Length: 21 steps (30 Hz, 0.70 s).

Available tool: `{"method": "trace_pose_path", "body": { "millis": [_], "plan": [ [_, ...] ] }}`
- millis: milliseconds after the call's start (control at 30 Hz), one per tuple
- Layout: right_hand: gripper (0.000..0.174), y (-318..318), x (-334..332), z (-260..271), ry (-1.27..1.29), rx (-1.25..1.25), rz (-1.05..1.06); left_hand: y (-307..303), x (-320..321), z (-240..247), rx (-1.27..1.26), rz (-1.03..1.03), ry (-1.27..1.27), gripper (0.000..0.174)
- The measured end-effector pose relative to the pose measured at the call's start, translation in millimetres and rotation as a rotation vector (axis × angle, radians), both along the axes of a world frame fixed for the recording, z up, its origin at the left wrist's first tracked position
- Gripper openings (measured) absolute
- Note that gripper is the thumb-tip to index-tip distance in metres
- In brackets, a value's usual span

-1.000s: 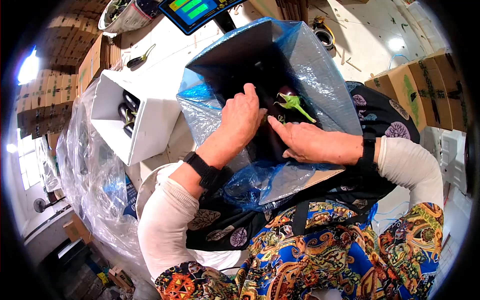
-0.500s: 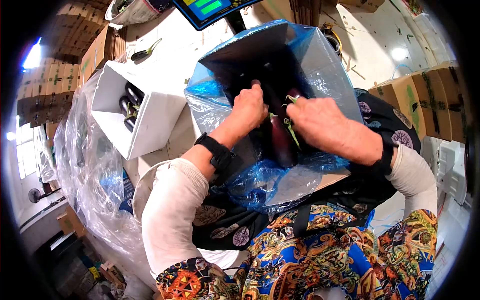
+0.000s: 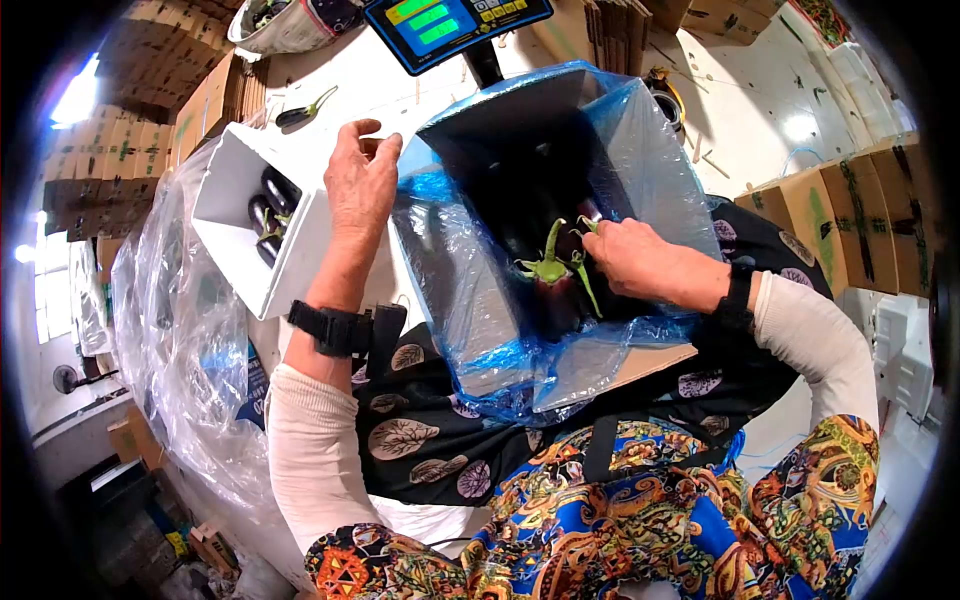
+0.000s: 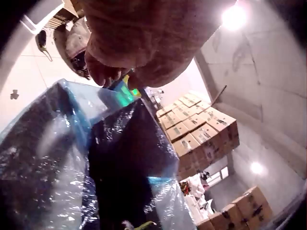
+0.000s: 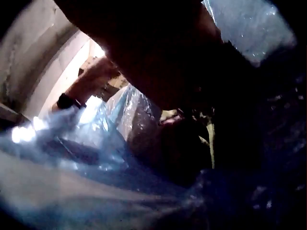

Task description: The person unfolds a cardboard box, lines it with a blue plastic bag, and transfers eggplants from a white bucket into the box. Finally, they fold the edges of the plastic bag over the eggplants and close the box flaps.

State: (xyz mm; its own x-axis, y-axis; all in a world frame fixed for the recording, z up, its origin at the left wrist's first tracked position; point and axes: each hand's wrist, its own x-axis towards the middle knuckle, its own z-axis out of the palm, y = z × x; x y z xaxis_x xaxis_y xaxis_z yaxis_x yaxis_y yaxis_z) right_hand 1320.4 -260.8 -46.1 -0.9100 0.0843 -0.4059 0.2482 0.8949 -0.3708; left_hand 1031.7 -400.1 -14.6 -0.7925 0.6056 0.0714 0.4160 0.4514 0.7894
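Note:
Inside the box lined with blue plastic point(image 3: 470, 300) lie several dark eggplants; one eggplant point(image 3: 560, 305) near the front has its green stem pointing up. The right hand point(image 3: 650, 265) reaches in from the right, its fingers curled round the stem end of another eggplant point(image 3: 590, 210). Its fingertips are partly hidden, and the right wrist view is too dark to show the grip. Left of the lined box, the left hand point(image 3: 362, 190) is raised with bent, loose fingers and holds nothing. The left wrist view shows this hand point(image 4: 139, 43) above the box's plastic rim point(image 4: 72, 103).
A white box point(image 3: 300, 255) with several eggplants stands at the left, beside clear plastic sheeting point(image 3: 170, 350). A scale display point(image 3: 450, 25) is behind the lined box. One eggplant point(image 3: 295, 115) lies on the floor; cardboard boxes point(image 3: 850, 210) stand at the right.
The left hand has left the lined box and moved up and left, towards the white box. An eggplant near the front now lies with its green stem upward. The right hand remains inside the box.

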Motion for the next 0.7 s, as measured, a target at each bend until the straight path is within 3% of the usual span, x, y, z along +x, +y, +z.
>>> {"method": "trace_pose_path", "body": {
  "millis": [100, 133, 200, 233, 300, 333, 367, 433, 500, 567, 633, 700],
  "plan": [
    [0.024, 13.0, -20.4, 30.9, -0.131, 0.006, 0.026, -14.8, -27.1, -39.2, -0.17, -0.07, -0.167, 0.057],
    [0.022, 18.0, -24.0, 39.8, -0.03, 0.031, -0.043, -18.8, -29.3, -48.8, -0.223, -0.067, -0.166, 0.055],
    [0.021, 41.9, -27.8, 52.6, 0.422, -0.106, -0.204, -28.5, -33.5, -75.0, -0.257, -0.056, -0.199, 0.052],
    [0.022, 52.5, -27.6, 62.1, 0.515, -0.024, -0.298, -29.0, -33.5, -74.4, -0.272, -0.005, -0.125, 0.052],
    [0.023, 67.2, -24.7, 69.2, 0.494, -0.072, -0.379, -26.2, -30.6, -64.5, -0.303, 0.09, 0.026, 0.05],
    [0.027, 66.2, -22.6, 72.7, 0.345, -0.136, -0.394, -23.1, -25.5, -54.2, -0.154, 0.054, 0.39, 0.038],
    [0.034, 60.7, -21.2, 72.3, 0.268, -0.278, -0.37, -14.9, -14.8, -28.7, -0.004, -0.013, 0.508, 0.025],
    [0.042, 46.5, -24.2, 43.6, 0.278, -0.366, -0.23, -0.7, 4.5, 11.8, 0.114, -0.133, 0.274, 0.02],
    [0.047, 23.5, -34.3, 38.0, 0.11, -0.48, -0.264, 11.2, 23.8, 28.4, 0.137, -0.24, -0.081, 0.019],
    [0.041, 4.8, -43.6, 28.1, -0.025, -0.7, -0.407, 15.5, 36.3, 27.6, 0.075, -0.404, 0.129, 0.023],
    [0.035, 0.8, -48.5, 13.0, -0.029, -0.788, -0.483, 12.8, 44.7, 27.5, 0.068, -0.326, 0.19, 0.034],
    [0.029, 4.0, -50.1, 7.1, 0.041, -0.798, -0.484, 12.8, 57.0, 31.2, 0.151, -0.288, 0.552, 0.038]
  ]
}}
